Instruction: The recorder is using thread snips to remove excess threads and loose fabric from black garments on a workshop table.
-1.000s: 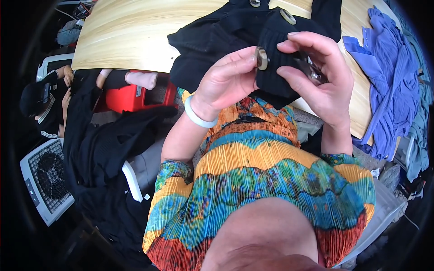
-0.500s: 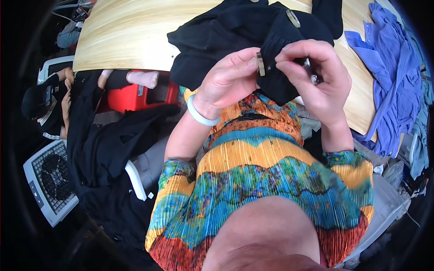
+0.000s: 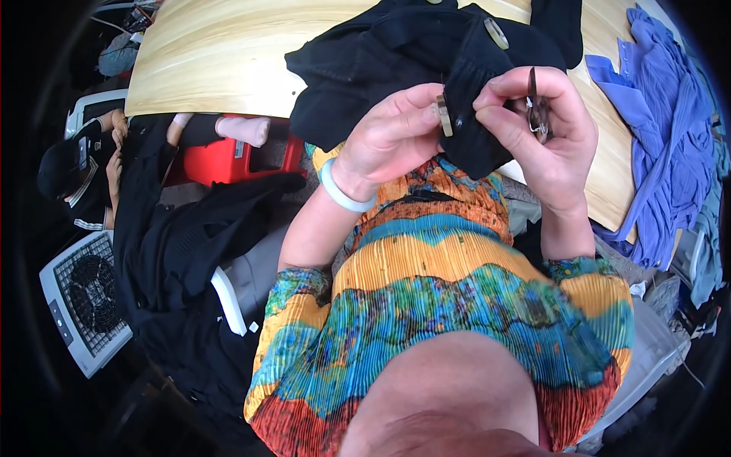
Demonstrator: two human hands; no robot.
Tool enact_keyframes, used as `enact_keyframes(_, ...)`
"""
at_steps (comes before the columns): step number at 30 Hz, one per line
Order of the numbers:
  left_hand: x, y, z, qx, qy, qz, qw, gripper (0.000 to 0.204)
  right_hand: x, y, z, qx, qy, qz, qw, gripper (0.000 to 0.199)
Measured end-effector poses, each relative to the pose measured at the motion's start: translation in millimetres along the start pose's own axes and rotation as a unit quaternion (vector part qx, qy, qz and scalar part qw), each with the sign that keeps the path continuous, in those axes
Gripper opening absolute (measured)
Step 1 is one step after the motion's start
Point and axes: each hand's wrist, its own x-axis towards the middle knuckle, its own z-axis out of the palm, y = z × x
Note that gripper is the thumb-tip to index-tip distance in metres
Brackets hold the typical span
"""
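Observation:
A black knit garment (image 3: 365,84) lies over the table's near edge and hangs toward my lap. Between thumb and fingers, my left hand (image 3: 388,141) grips a round gold-brown button (image 3: 445,116), seen edge-on against the black cloth. Just right of it, my right hand (image 3: 552,148) has its thumb and forefinger pinched together at the cloth; what is in the pinch is too small to make out. Small dark metal thread snips (image 3: 537,114) sit in that hand's curled fingers, one blade pointing up. A similar large button (image 3: 496,33) is on the garment farther back.
The pale wood-grain table (image 3: 213,65) stretches away ahead. Purple pleated cloth (image 3: 655,145) hangs over its right side. To the left are a red stool (image 3: 213,164), a heap of black cloth (image 3: 183,251), a box fan (image 3: 93,293) and another person (image 3: 99,164) at work.
My right hand has turned slightly, so the snips' blade now points upward. Its pinch stays close to the button, and my left hand keeps its hold.

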Motion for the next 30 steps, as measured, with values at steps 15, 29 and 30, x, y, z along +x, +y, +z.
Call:
enact_keyframes(15, -6, 14, 15, 0.297, 0.067, 0.089, 0.948, 0.021, -2, 5, 5, -0.172, -0.003, -0.079, 0.982, 0.035)
enact_keyframes(29, -6, 9, 4, 0.151, 0.004, 0.095, 0.984, 0.026, -4, 1, -1, -0.067, 0.006, -0.010, 0.998, 0.026)
enact_keyframes(30, -5, 9, 4, 0.151, 0.009, 0.094, 0.984, 0.026, -4, 1, -2, -0.069, 0.006, -0.010, 0.998, 0.026)
